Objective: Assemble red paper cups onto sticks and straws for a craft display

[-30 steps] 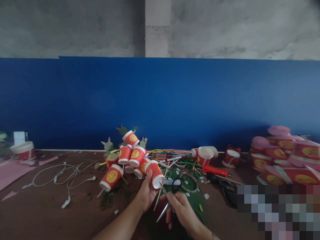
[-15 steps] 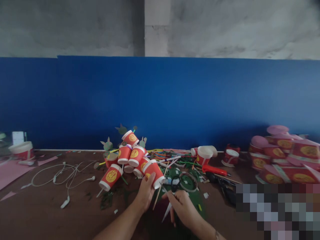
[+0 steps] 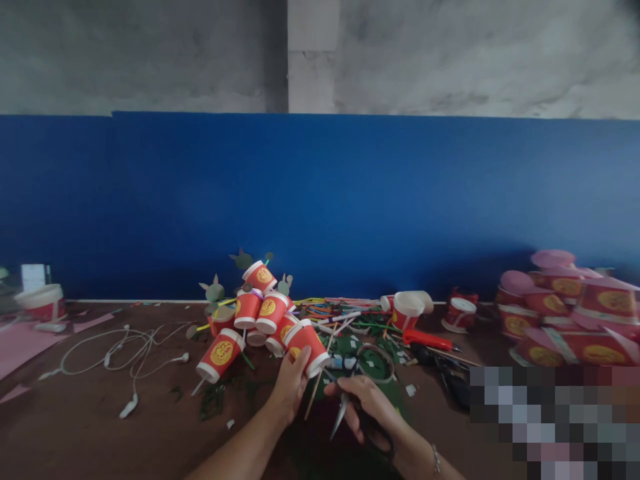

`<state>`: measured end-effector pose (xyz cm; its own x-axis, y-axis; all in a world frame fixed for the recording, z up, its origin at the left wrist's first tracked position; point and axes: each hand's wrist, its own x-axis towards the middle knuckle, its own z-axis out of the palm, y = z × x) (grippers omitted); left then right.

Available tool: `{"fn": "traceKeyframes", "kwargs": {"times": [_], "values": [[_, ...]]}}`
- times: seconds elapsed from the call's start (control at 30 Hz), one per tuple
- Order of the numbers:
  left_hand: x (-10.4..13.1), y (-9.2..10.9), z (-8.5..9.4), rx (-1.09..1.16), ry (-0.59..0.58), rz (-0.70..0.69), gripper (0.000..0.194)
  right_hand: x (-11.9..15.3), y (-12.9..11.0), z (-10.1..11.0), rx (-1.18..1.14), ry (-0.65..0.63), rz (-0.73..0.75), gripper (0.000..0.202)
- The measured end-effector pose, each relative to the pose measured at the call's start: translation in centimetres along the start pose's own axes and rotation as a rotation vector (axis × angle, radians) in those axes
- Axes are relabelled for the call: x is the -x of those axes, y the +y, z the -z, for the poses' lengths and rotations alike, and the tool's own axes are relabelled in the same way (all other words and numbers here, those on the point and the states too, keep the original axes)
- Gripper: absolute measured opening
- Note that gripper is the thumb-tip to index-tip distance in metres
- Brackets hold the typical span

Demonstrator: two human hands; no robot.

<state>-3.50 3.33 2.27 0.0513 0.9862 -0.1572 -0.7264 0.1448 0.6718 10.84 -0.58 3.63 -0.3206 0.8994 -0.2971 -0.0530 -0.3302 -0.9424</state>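
Observation:
My left hand (image 3: 293,380) grips a red and white paper cup (image 3: 311,353) with a yellow print, tilted with its wide white rim toward the lower right. Close to that rim, my right hand (image 3: 367,403) is closed on black-handled scissors (image 3: 341,413), their blades parted, one pointing down and one toward the cup. Left of the held cup is a heap of similar cups (image 3: 270,312), some with green rabbit cutouts (image 3: 215,291) on them. A thin wooden stick (image 3: 313,395) lies just below the cup's rim.
Behind my hands lie coloured straws (image 3: 330,310), a tape roll (image 3: 376,364) and a white-rimmed cup (image 3: 407,311). A red-handled tool (image 3: 431,341) and a black tool (image 3: 455,383) are to the right, before stacked pink-topped cups (image 3: 565,300). White earphones (image 3: 107,360) and pink paper (image 3: 25,347) lie left.
The scissors have turned in my right hand, so the black handle loop shows more below the palm. My left hand and its cup have hardly moved.

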Motion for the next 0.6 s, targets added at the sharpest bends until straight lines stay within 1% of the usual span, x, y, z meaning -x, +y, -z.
{"fn": "traceKeyframes", "kwargs": {"times": [0.07,0.1,0.17,0.2,0.27,0.33,0.4,0.43,0.47,0.5,0.53,0.6], "values": [[-0.2,-0.2,0.1,0.000,-0.012,-0.083,0.035,0.2,-0.1,-0.5,0.173,0.024,0.020,0.056],[-0.2,-0.3,0.1,-0.002,-0.013,-0.118,0.035,0.3,0.0,-0.7,0.246,0.050,0.053,0.057],[-0.3,-0.4,0.2,-0.014,-0.016,-0.115,0.036,0.3,0.2,-0.9,0.330,0.102,0.118,0.056],[-0.2,-0.4,0.1,-0.018,-0.018,-0.116,0.038,0.2,0.3,-0.8,0.334,0.104,0.125,0.055],[-0.1,-0.3,0.0,-0.024,-0.022,-0.124,0.042,0.0,0.5,-0.4,0.252,0.059,0.075,0.053],[0.1,-0.1,0.0,-0.034,-0.014,-0.112,0.044,-0.3,0.6,0.2,0.057,0.005,-0.002,0.048],[0.1,0.0,-0.1,-0.051,0.003,-0.079,0.043,-0.5,0.6,0.7,-0.149,-0.003,-0.040,0.041],[0.1,0.0,-0.1,-0.059,0.011,-0.064,0.043,-0.5,0.5,0.8,-0.194,0.001,-0.045,0.040],[0.1,0.0,0.0,-0.061,0.015,-0.060,0.043,-0.5,0.5,0.7,-0.183,0.004,-0.046,0.040],[0.0,0.0,0.0,-0.059,0.013,-0.069,0.042,-0.4,0.4,0.6,-0.117,0.006,-0.041,0.041],[-0.1,-0.1,0.1,-0.052,0.008,-0.085,0.042,-0.2,0.3,0.3,-0.003,0.004,-0.026,0.044],[-0.3,-0.3,0.2,-0.031,-0.001,-0.116,0.042,0.1,0.2,-0.3,0.243,0.052,0.064,0.048]]}}
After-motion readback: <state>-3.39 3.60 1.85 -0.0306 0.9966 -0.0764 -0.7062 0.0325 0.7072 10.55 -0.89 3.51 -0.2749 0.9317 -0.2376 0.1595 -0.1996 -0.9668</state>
